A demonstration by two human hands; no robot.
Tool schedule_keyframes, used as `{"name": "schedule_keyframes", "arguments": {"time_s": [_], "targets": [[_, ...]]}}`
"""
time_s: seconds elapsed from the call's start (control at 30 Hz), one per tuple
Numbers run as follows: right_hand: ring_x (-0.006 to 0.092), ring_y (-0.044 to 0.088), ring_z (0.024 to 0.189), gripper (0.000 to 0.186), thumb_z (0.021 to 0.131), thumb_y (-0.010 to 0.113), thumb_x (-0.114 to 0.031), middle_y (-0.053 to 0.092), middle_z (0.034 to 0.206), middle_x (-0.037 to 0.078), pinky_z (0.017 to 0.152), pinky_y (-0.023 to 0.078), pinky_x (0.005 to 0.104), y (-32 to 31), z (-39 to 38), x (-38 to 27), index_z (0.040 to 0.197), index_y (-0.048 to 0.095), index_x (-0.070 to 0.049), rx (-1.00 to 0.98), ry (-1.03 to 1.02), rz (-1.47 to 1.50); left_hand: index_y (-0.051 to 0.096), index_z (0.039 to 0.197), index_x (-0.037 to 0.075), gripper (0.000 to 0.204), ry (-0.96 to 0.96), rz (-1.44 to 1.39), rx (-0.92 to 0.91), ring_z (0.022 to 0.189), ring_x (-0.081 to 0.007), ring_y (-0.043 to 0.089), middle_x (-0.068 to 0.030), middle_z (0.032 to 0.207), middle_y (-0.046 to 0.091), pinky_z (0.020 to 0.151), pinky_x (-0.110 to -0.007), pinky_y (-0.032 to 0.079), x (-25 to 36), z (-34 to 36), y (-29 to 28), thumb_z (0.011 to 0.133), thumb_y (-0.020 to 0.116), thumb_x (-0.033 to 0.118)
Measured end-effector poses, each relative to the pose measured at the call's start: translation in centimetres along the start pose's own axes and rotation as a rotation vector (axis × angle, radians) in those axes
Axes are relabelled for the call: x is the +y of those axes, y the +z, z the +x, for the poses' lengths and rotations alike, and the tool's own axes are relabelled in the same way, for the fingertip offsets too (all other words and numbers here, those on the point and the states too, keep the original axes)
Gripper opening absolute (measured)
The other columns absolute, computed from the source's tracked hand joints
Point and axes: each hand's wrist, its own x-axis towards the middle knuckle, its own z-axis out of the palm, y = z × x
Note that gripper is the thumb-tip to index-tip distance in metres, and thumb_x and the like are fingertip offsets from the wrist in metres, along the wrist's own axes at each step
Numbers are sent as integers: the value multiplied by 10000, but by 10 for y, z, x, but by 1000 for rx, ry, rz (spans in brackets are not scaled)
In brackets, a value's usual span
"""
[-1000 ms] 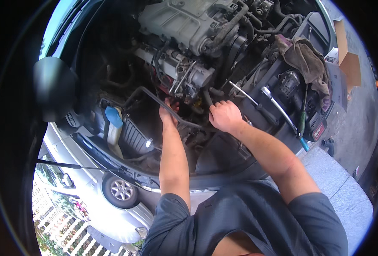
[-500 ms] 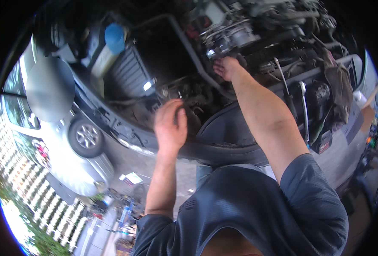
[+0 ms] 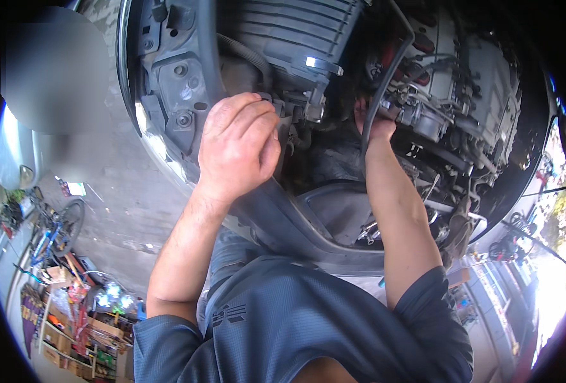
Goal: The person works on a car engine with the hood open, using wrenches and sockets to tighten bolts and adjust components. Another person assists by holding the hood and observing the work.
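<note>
I lean over the engine bay of a car. My left hand (image 3: 239, 145) is closed, its fingers curled and the thumb bent in, over the inner edge of the dark front body panel (image 3: 184, 96). Whatever its fingers grip, if anything, is hidden beneath them. Deeper in the bay, my right hand (image 3: 378, 127) reaches in beside the engine (image 3: 481, 83), close to a round metal housing (image 3: 431, 124). A thin black bar (image 3: 377, 105) passes in front of the right hand and covers part of it, so its fingers do not show well.
A ribbed black box (image 3: 295, 25) fills the far middle of the bay, with a corrugated hose (image 3: 244, 52) beside it. A rag (image 3: 460, 230) hangs at the right edge. Lower left stand a bicycle (image 3: 56, 233) and shelves of boxes (image 3: 72, 338).
My view has turned and come closer to the bay. The left hand, earlier raised with fingers partly spread, is now curled at the panel edge. My right hand reaches behind the black bar.
</note>
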Motion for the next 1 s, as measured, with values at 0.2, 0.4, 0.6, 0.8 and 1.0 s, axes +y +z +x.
{"name": "schedule_keyframes", "arguments": {"time_s": [0.2, 0.4, 0.6, 0.8, 1.0], "targets": [[378, 637, 956, 598, 952, 305, -480, 625, 1169, 187, 813, 557, 488, 2, 4, -5, 1264, 566, -41, 34, -11, 63, 679, 876, 48, 207, -19, -68, 55, 1042, -274, 642, -66, 984, 693, 921, -420, 508, -6, -7, 3, 670, 684, 24], [291, 585, 826, 505, 925, 317, -436, 605, 940, 155, 776, 475, 430, 13, -7, 3, 1071, 592, -38, 118, 42, 63, 674, 857, 46, 203, -24, -51, 18, 1039, -284, 644, -73, 982, 696, 921, -431, 508, -6, -5, -4, 655, 687, 36], [341, 649, 916, 512, 1020, 396, -467, 660, 1039, 212, 807, 545, 465, 12, -26, -27, 1139, 592, -9, 253, 329, -235, 687, 889, 50, 179, 55, 40, -59, 1076, -297, 628, -67, 1011, 707, 968, -435, 459, 10, 9, -4, 712, 664, 44], [314, 677, 962, 335, 939, 565, -315, 727, 1014, 152, 871, 520, 427, 32, -200, -68, 1067, 698, -36, -174, -487, -1631, 676, 1087, 61, 207, -197, 168, -539, 1039, -417, 619, -172, 1063, 692, 896, -486, 501, 70, 25, 37, 935, 561, 141], [288, 554, 1187, 241, 857, 683, -265, 652, 1101, 107, 1144, 337, 487, -62, -280, -54, 990, 685, -64, 76, -1069, -1571, 653, 1153, 111, 292, -325, 566, -790, 975, -427, 676, -230, 1013, 712, 853, -508, 528, 112, 32, 69, 1005, 483, 298]]}}
